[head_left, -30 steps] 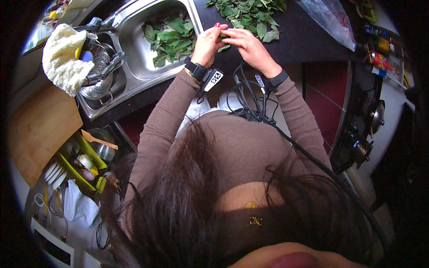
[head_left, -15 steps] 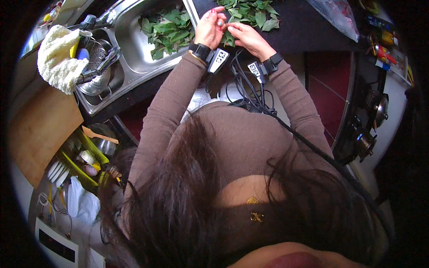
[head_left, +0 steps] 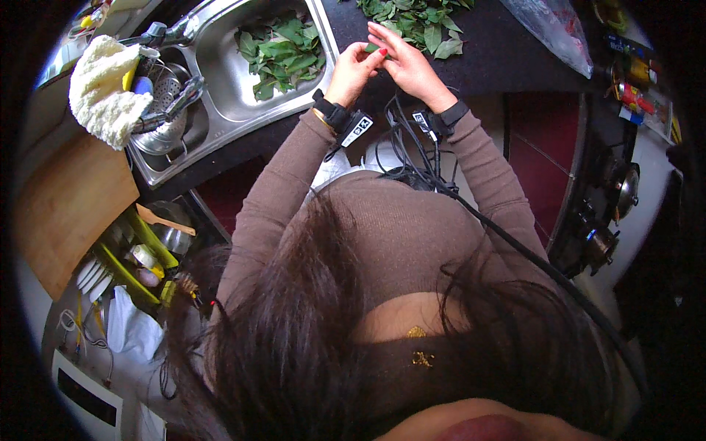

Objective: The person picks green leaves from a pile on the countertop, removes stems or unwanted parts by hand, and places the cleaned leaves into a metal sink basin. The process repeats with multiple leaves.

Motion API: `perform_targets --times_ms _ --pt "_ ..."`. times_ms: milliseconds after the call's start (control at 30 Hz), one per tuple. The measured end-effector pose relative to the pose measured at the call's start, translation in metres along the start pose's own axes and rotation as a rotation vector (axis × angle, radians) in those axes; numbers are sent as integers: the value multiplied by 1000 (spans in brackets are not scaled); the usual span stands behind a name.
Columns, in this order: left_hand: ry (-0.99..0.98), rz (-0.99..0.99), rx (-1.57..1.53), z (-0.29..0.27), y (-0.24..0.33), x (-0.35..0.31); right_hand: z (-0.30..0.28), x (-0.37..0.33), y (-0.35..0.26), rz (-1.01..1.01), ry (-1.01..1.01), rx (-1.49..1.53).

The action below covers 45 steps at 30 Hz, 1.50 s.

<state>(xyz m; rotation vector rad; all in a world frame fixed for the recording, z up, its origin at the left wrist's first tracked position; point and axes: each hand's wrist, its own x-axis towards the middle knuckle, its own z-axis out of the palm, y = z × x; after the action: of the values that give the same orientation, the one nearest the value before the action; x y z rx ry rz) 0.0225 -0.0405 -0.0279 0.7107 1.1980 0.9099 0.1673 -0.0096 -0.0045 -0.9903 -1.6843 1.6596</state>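
Note:
My left hand (head_left: 350, 76) is closed around a small green leaf (head_left: 373, 48) in front of the counter's near edge, its red-nailed thumb on top. Against it presses my right hand (head_left: 413, 72), the upper fingers fairly straight and the lower ones at the leaf; its thumb is partly hidden. Beyond both hands a pile of leafy greens (head_left: 419, 26) lies on the dark counter. More loose leaves (head_left: 283, 55) are heaped in the steel sink (head_left: 220, 81) to the left.
A clear plastic bag (head_left: 555, 33) lies on the counter at the right. Left of the sink basin are a cream towel (head_left: 107, 92) and a steel strainer (head_left: 163, 110). Black cables (head_left: 412, 143) hang between my forearms. A wooden board (head_left: 73, 213) stands at the left.
Both hands have drawn nearer to me, away from the leaf pile. A green leaf now shows between them. The right hand's upper fingers have straightened over the left fingertips.

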Motion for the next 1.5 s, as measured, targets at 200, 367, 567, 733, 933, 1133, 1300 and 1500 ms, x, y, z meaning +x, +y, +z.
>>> perform_targets --times_ms 200,367,567,733,933,1133,1300,1500 --pt "-19 29 -207 -5 -3 3 -3 -2 -9 26 73 65" --pt "-8 53 -235 -6 -2 -1 -17 -5 -6 470 221 453" --pt "-57 51 -214 -1 3 -11 -23 -5 3 482 242 276" --pt "-85 9 -120 -8 9 -14 -24 -7 10 421 278 190" --pt "-38 -25 -58 -15 4 -16 -23 -9 20 437 305 193" --pt "347 177 -154 -61 -11 -16 -56 -9 31 365 504 29" --pt "617 124 -223 -84 -19 -19 -64 8 41 116 411 -560" --pt "371 94 -231 -49 -19 -18 -44 30 48 30 318 -1108"
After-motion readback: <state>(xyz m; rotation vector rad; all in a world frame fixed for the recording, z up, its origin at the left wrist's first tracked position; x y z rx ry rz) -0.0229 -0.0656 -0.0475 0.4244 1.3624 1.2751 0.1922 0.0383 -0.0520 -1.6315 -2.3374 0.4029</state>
